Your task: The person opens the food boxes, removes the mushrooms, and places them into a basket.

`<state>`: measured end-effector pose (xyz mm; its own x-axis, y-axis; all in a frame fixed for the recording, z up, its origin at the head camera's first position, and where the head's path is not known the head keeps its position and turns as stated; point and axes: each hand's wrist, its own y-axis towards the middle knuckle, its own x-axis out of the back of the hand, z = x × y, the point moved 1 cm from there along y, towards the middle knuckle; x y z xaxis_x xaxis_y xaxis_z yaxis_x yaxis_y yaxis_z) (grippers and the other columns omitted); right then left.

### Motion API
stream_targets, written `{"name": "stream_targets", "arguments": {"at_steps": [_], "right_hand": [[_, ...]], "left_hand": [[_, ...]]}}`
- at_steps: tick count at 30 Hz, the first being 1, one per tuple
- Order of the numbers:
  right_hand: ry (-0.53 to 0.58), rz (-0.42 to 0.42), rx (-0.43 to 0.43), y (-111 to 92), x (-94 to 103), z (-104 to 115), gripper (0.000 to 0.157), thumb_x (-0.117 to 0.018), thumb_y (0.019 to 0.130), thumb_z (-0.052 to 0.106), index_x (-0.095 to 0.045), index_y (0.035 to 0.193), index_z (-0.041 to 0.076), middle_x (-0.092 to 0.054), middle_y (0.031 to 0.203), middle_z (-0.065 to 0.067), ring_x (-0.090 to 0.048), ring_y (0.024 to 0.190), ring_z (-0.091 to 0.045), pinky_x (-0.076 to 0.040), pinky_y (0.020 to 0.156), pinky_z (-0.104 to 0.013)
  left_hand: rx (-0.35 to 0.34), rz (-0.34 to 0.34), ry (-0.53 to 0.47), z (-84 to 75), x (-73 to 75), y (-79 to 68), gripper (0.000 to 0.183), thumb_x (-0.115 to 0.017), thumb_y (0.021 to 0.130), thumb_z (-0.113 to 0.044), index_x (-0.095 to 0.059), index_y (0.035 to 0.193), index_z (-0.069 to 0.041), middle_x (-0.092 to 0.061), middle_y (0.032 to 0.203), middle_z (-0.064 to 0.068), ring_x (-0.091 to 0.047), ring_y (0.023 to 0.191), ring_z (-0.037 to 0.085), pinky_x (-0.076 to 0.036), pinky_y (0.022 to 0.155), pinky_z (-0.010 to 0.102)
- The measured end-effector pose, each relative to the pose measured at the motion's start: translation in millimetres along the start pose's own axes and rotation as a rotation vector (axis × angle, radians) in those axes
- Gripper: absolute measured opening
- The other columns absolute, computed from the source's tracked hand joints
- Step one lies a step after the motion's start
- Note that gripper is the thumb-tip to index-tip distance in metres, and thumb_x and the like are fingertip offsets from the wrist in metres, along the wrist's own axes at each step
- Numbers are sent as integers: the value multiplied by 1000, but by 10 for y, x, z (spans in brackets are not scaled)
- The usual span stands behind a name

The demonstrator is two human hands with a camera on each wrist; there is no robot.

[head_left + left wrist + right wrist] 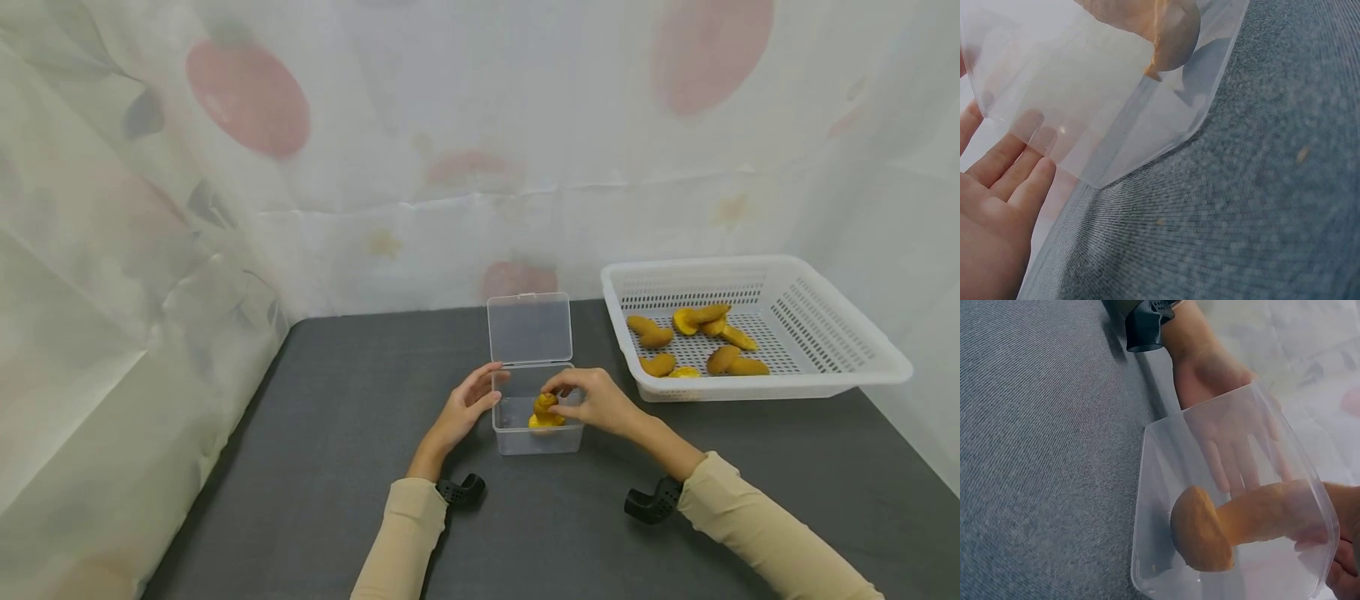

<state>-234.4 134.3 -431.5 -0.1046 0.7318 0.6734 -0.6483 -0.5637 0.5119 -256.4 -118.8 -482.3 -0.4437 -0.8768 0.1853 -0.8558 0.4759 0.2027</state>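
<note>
Left hand: I see my left hand laid flat against the left wall of the clear box, fingers straight and close together, holding nothing; the left wrist view shows the fingers touching the wall from outside.
Right hand: my right hand reaches over the box's open top and pinches one mushroom by its stem, cap pointing down into the box.
Mushroom in hand: one, orange-brown, inside the box; in the right wrist view its cap hangs above the box floor, and I cannot tell whether it touches.
Box: one clear plastic box, on the grey table between my two hands, with its hinged lid standing open at the back.
Mushrooms in box: I make out yellow under the held one in the head view, but cannot count what lies there.
Basket: one white slotted basket, on the table well right of the box.
Mushrooms in basket: about eight loose pieces, some overlapping, so the count is not sure.
Backdrop: one pale curtain with red spots behind the table.
</note>
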Motion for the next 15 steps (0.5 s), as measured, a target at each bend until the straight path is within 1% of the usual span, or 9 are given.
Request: {"name": "stream_targets", "arguments": {"at_steps": [3, 5, 7, 11, 15], "right_hand": [[-25, 46, -37, 13, 7, 32, 27, -79, 76, 4, -72, 102, 3, -75, 96, -9, -67, 79, -19, -59, 70, -35], [-46, 79, -52, 25, 12, 58, 27, -78, 78, 6, -72, 105, 3, -75, 97, -8, -67, 80, -19, -58, 70, -36], [-73, 107, -59, 39, 15, 83, 28, -77, 79, 8, -72, 106, 5, -75, 98, -7, -67, 82, -18, -58, 69, -35], [-97, 119, -46, 49, 14, 99, 27, -76, 80, 8, -72, 107, 5, -75, 97, -7, -68, 82, -17, -58, 69, -34], [-66, 69, -51, 42, 17, 87, 26, -77, 79, 5, -73, 104, 2, -75, 95, -9, -68, 78, -17, -59, 69, -35]], "left_hand": [[1, 1, -2, -6, 1, 0, 51, -52, 100, -18, -37, 147, -11, -47, 145, 24, -41, 139, 40, -46, 101, 17], [2, 0, -1, -11, 1, 0, 50, -52, 100, -17, -37, 147, -10, -47, 145, 24, -41, 139, 40, -46, 99, 14], [6, -2, 0, -17, 1, -1, 50, -52, 100, -16, -37, 147, -10, -48, 144, 24, -42, 139, 40, -46, 99, 14], [13, -4, 5, -27, -1, -4, 50, -51, 100, -15, -37, 147, -11, -48, 145, 23, -42, 139, 38, -47, 102, 21], [27, -2, 13, -23, 1, -3, 49, -51, 100, -16, -37, 147, -13, -48, 145, 20, -42, 140, 35, -46, 107, 31]]}}
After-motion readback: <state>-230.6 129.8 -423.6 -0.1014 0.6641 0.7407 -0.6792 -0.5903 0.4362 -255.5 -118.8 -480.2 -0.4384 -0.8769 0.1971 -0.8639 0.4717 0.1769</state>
